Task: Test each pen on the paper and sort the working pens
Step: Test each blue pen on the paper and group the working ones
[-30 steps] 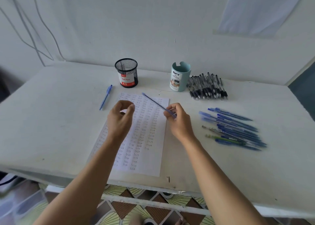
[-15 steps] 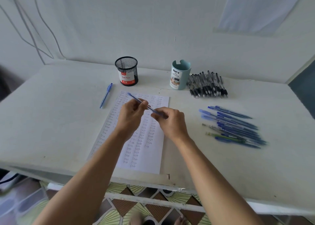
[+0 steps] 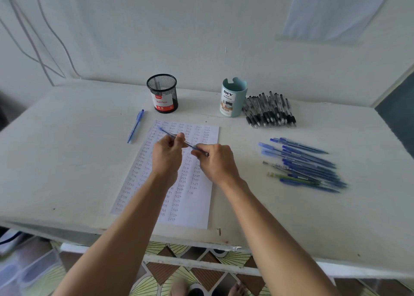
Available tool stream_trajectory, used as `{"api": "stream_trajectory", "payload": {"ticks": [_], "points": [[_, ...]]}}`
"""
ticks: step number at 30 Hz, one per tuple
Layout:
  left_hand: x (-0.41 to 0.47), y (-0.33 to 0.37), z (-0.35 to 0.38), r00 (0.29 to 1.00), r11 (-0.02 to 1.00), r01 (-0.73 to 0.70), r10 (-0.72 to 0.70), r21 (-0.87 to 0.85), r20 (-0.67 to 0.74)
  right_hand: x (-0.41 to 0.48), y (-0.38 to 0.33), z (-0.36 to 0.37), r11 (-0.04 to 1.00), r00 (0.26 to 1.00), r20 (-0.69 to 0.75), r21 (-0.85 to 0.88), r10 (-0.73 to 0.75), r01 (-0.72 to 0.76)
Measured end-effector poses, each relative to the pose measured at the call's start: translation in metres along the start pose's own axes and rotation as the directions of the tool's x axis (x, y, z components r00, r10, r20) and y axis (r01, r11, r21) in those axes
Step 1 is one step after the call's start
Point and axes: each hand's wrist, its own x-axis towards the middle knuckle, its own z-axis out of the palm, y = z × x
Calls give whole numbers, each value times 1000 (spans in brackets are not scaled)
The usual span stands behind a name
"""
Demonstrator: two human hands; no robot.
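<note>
we hold blue pen (image 3: 168, 133) above paper (image 3: 201, 202): left hand (image 3: 167, 155) grip pinches 10 o'clock half, right hand (image 3: 216, 161) grip pinches 4 o'clock end.

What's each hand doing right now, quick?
Left hand: closed, pinching the blue pen partway along its barrel.
Right hand: closed, pinching the same pen at its near end.
</note>
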Motion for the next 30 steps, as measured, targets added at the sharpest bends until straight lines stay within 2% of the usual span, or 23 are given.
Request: {"api": "stream_trajectory", "payload": {"ticks": [4,8,12,15,17,20,22,26,30], "points": [[0,3,5,999,999,38,-38,-20,-27,1,-1,2,998,1000,-11,-64,-6,5],[-2,2,7,999,999,34,-34,-11,10,3,0,-3,997,995,65,-36,73,-71],[2,2,4,994,987,95,-87,-130,68,1,-3,-8,991,986,107,33,126,-131],[2,0,8,988,979,141,-130,-144,83,0,-8,-9,992,987,94,-5,129,-130],[5,-1,6,985,974,173,-171,-145,25,-3,-9,-10,988,991,90,-125,101,-89],[32,6,-20,962,958,180,-220,-225,-165,-14,7,-17,972,996,48,-225,79,-67],[47,12,-36,965,966,131,-176,-222,-196,-17,24,-24,968,995,-4,-229,101,-99],[44,8,-32,989,986,70,-89,-153,-121,-14,37,-22,963,995,-69,-255,73,-89],[31,-1,-29,993,993,25,-38,-116,-116,-11,45,-19,913,991,-132,-400,21,-73]]}}
